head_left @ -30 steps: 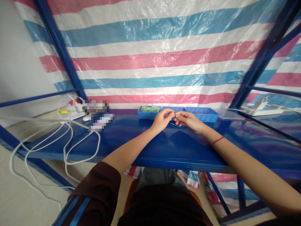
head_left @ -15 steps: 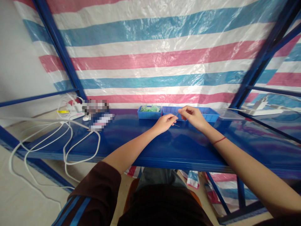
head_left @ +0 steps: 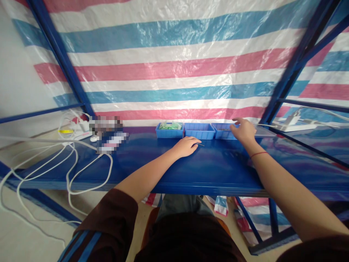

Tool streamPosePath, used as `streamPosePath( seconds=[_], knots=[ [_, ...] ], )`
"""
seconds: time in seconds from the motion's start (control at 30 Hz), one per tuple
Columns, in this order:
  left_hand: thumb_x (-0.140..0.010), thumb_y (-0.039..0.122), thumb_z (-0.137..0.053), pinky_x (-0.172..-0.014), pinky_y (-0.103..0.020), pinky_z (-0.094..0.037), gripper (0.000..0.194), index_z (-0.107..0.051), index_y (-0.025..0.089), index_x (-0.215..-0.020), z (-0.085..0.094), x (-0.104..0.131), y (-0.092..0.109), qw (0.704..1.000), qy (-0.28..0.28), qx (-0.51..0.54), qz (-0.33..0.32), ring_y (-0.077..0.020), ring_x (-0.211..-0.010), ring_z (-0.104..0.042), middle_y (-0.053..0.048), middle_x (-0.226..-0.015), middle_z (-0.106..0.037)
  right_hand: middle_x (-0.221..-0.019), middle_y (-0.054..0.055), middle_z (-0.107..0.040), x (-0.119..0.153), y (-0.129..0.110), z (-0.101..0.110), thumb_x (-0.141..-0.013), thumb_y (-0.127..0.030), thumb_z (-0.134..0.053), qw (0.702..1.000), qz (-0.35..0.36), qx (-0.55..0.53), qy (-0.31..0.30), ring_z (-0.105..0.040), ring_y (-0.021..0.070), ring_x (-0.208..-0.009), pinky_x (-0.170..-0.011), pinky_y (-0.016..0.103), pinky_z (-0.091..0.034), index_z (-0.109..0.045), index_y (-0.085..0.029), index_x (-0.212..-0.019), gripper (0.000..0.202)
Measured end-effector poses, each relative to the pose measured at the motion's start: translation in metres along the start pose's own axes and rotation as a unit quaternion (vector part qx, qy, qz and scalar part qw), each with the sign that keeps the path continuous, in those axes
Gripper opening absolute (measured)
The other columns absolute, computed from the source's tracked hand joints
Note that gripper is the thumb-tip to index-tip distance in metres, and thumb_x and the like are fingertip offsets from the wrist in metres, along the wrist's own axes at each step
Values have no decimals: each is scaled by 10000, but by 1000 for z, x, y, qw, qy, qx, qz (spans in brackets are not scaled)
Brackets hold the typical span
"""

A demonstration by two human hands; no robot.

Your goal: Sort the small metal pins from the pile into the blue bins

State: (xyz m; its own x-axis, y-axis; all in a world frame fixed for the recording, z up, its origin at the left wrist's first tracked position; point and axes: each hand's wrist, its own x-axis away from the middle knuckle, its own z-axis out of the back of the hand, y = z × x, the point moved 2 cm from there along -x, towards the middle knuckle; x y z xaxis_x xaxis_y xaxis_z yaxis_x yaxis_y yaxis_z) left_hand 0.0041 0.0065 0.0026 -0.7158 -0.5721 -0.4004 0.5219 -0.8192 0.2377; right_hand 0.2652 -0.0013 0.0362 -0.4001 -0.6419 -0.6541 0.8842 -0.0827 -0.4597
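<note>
My left hand [head_left: 187, 146] rests low over the blue tabletop, its thumb and fingers closed on a thin metal rod [head_left: 201, 145] that sticks out to the right. Most of that rod is hidden by the fingers. Further right, my right hand [head_left: 244, 131] hovers at the right-hand blue bin [head_left: 221, 136], fingers apart, with nothing visible in them. Small dark pieces lie inside this bin, too small to name. Beside it stands the middle blue bin [head_left: 199, 136], with small bits on its floor. The left blue bin [head_left: 168, 135] holds a clear bag with green contents [head_left: 171, 126].
White cables [head_left: 73, 163] loop over the left end of the blue table [head_left: 152, 171]. A pixelated item [head_left: 112, 142] lies near them. At the right are a clear plastic lid or tray [head_left: 265, 131] and a white power strip [head_left: 296, 125]. Striped sheeting [head_left: 174, 69] hangs behind.
My right hand has moved right, away from my left hand, and its fingers have spread over the right bin. My left hand has lowered slightly, keeping the thin rod. The view has shifted a little.
</note>
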Motion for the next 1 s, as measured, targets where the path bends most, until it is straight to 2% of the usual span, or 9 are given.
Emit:
streamPosePath(
  seconds=[0.13,0.27,0.4,0.47,0.53,0.67,0.8,0.9,1.0],
  knots=[
    [-881,230,-404,-983,-313,-414,323,-650,215,-1089,-5,-2,-2,999,-14,-31,14,-179,-1089,-574,-31,-1172,-637,-848,89,-683,13,-38,2,-735,-268,-498,994,92,-54,-28,-604,231,-779,-724,355,-441,-674,-166,-948,295],
    [-860,168,-428,-926,-329,-448,301,-698,197,-990,-1,-5,2,999,-4,-38,10,-201,-993,-617,-48,-1061,-683,-785,78,-683,26,-65,1,-747,-273,-500,973,161,-119,-111,-604,201,-712,-693,318,-446,-676,-156,-882,251],
    [-833,132,-468,-933,-347,-443,265,-711,188,-921,1,-5,-2,999,21,8,45,-212,-989,-620,-59,-1003,-698,-754,57,-679,37,-68,-12,-736,-268,-529,922,222,-145,-281,-604,189,-686,-667,308,-445,-679,-161,-844,214],
    [-826,141,-493,-934,-330,-444,234,-703,186,-918,1,-5,-5,992,53,82,74,-195,-992,-620,-54,-1011,-698,-691,34,-659,42,-65,-20,-711,-301,-577,886,221,-151,-379,-590,177,-625,-622,302,-445,-682,-159,-871,239],
    [-813,154,-525,-908,-317,-458,204,-684,171,-940,0,-5,-8,974,85,179,110,-179,-953,-630,-62,-999,-697,-677,21,-648,45,-65,-24,-698,-372,-612,861,196,-196,-427,-574,161,-593,-593,294,-445,-676,-155,-927,322],
    [-800,166,-555,-769,-284,-489,209,-619,132,-996,0,-5,-4,901,109,382,177,-124,-755,-629,-66,-852,-693,-766,40,-669,49,-76,-20,-692,-478,-632,835,160,-337,-404,-566,139,-649,-658,296,-461,-680,-154,-855,367],
    [-812,180,-558,-699,-227,-461,211,-568,133,-1018,3,-4,6,831,103,500,220,-79,-707,-605,-65,-861,-685,-768,40,-669,51,-85,-14,-634,-496,-694,833,92,-399,-372,-552,127,-623,-607,281,-455,-673,-164,-781,363],
    [-819,227,-562,-726,-221,-452,194,-580,131,-986,6,-3,11,811,87,526,241,-69,-737,-610,-86,-945,-682,-684,21,-646,52,-86,-14,-618,-495,-710,839,48,-409,-356,-540,122,-594,-574,269,-439,-668,-169,-779,367],
    [-803,310,-586,-753,-228,-451,232,-616,139,-956,7,-2,14,820,53,516,241,-82,-787,-616,-92,-1009,-676,-637,10,-618,52,-86,-13,-619,-491,-712,849,41,-406,-337,-521,116,-571,-553,264,-421,-653,-163,-739,355]
  ],
)
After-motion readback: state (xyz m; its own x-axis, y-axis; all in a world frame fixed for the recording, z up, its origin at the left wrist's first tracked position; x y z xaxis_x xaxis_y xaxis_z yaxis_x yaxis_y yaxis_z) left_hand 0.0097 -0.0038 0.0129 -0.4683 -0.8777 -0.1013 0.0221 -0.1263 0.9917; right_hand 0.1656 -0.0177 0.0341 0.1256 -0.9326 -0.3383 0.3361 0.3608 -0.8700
